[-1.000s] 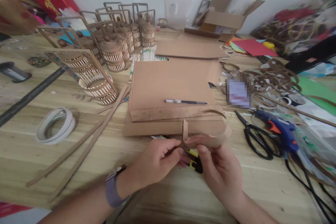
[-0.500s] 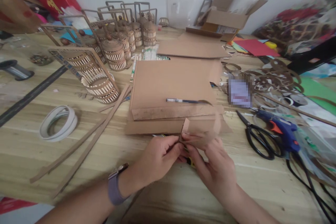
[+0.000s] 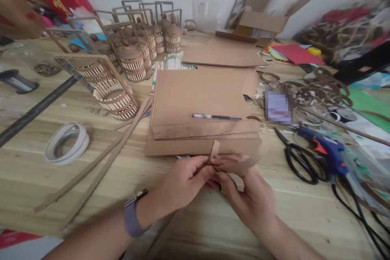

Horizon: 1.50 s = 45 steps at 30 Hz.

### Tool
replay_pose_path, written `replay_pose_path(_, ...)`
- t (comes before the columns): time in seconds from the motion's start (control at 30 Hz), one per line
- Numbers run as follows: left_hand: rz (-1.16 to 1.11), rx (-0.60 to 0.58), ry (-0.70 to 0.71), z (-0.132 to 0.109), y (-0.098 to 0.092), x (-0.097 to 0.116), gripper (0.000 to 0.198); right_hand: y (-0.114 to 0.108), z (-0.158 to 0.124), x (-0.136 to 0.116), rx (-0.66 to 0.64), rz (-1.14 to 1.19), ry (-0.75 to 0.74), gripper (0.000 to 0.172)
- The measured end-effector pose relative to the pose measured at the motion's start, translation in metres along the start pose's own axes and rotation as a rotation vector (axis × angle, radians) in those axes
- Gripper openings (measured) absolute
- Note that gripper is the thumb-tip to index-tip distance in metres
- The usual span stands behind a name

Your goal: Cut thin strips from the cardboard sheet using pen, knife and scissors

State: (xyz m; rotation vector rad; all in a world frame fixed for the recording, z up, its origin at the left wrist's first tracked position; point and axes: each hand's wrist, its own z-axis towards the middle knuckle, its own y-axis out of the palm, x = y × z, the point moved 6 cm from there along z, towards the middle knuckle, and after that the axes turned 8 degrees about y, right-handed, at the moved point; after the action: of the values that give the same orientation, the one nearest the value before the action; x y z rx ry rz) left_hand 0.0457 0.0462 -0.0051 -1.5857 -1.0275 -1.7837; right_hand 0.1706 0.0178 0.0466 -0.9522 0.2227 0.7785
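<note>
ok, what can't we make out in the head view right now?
Head view:
- Whether the upright strip joins the curved strip: hidden by the fingers.
- Curved strip's far end: blurred.
- Yellow tool: mostly covered by the right hand.
- Purple item: pixelated.
- Red item: cut off by the left edge.

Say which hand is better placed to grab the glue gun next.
Probably the right hand: it is nearer the glue gun, on its own side. The left hand is farther; both are at the cardboard strip.
</note>
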Motion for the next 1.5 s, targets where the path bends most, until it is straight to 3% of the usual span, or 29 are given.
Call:
replay_pose_path(0.07,0.042,0.01,-0.005,0.0,0.0,-0.001,0.042,0.002,0.001,0.0,0.013,-0.055,-0.013,0.004)
replay_pose_path(0.2,0.044,0.004,-0.042,-0.002,0.002,-0.003,0.037,0.002,-0.002,0.0,0.034,-0.087,-0.024,0.011)
replay_pose_path(0.4,0.047,-0.039,-0.077,-0.005,0.005,-0.006,0.038,-0.001,-0.009,0.021,0.006,0.094,0.296,0.013)
replay_pose_path(0.67,0.013,0.019,-0.063,0.0,-0.001,-0.006,0.047,0.005,-0.003,0.004,-0.011,0.021,0.081,0.012)
replay_pose_path(0.87,0.074,0.031,-0.031,-0.004,-0.001,-0.005,0.044,0.005,-0.002,0.002,-0.005,-0.084,0.017,0.014)
replay_pose_path(0.97,0.075,-0.018,-0.028,-0.006,0.001,-0.003,0.044,0.002,-0.006,0.011,-0.002,-0.039,0.132,0.011)
replay_pose_path(1.1,0.046,-0.077,-0.044,-0.006,0.004,-0.002,0.051,0.001,-0.011,0.026,0.007,0.195,0.356,0.011)
replay_pose_path(1.17,0.033,-0.056,-0.042,-0.004,0.003,-0.001,0.051,0.0,-0.009,0.022,0.006,0.205,0.294,0.01)
replay_pose_path(1.33,0.15,-0.026,0.037,0.0,-0.002,0.005,0.041,-0.001,-0.002,-0.001,0.017,0.068,-0.017,0.012)
replay_pose_path(1.5,0.244,-0.006,0.064,-0.001,-0.003,0.006,0.034,0.002,0.0,-0.001,0.028,0.012,-0.012,0.009)
